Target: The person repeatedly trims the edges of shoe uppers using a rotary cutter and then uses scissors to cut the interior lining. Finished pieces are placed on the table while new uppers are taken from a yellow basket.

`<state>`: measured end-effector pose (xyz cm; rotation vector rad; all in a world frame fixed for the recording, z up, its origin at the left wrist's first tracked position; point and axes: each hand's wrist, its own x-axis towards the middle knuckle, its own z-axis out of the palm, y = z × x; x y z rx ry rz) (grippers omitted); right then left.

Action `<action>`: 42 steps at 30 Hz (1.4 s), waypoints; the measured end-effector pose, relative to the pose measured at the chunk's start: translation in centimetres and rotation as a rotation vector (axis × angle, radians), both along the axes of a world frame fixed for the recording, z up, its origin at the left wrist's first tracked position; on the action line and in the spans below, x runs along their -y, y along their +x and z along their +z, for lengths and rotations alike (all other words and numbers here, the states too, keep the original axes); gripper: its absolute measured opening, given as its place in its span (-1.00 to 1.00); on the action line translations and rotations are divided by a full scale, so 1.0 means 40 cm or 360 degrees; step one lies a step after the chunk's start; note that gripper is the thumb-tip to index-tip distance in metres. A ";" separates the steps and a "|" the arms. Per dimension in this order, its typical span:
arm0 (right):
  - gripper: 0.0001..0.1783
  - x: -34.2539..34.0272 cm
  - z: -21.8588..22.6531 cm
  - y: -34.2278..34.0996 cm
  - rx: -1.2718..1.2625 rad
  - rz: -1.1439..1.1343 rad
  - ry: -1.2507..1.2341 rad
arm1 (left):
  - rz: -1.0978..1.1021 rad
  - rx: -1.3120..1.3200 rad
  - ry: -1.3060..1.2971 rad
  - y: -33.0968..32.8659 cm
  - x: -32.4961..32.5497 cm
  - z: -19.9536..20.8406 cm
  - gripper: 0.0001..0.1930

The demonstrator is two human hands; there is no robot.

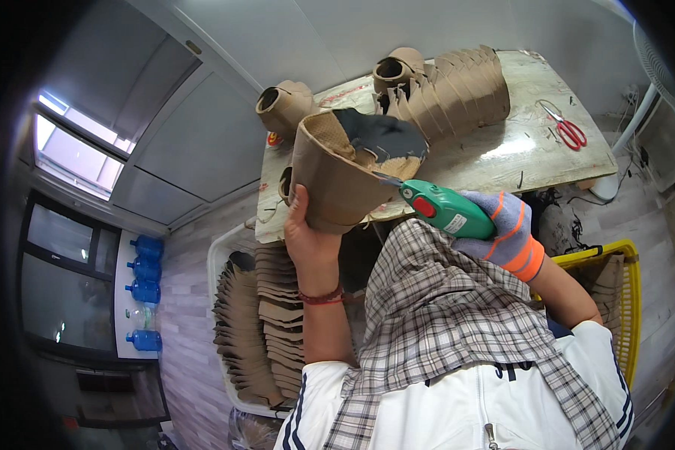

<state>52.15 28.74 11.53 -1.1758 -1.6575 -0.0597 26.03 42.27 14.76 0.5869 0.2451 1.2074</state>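
Observation:
My bare left hand (313,244) grips a brown boot upper (336,187) from below and holds it up over the near edge of the table. Black and tan lining shows inside its open top. In my right hand (511,232), which wears a grey and orange glove, is a green pair of electric scissors (451,211) with a red button. The blade tip is at the right part of the upper's rim; whether it bites into the material I cannot tell.
On the worn table (532,165) lie nested brown uppers (465,94) and red-handled scissors (572,135). More uppers (285,107) stand at its far left. Below are a white crate (219,251) of stacked brown pieces and a yellow basket (634,300). A fan (656,64) stands right.

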 end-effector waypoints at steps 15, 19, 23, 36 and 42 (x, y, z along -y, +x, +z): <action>-0.47 0.042 -0.100 0.062 -0.0523 -0.0122 -0.0666 | 0.1197 -0.3160 0.1337 -0.249 -0.134 0.027 -0.73; -0.47 0.039 -0.132 0.083 -0.0570 -0.0123 -0.0810 | 0.0641 -0.3388 0.1478 -0.245 -0.281 -0.009 -0.72; -0.48 0.027 -0.144 0.081 -0.0588 -0.0112 -0.0810 | 0.0466 -0.3883 0.1371 -0.238 -0.399 -0.177 -0.53; -0.47 0.005 -0.187 0.111 -0.0947 -0.0284 -0.0942 | 0.0899 -0.1563 0.0505 0.045 -0.333 -0.454 -0.66; -0.52 -0.001 -0.198 0.131 -0.0964 -0.0400 -0.1084 | 0.0153 -0.1143 0.0267 0.196 -0.311 -0.440 -0.67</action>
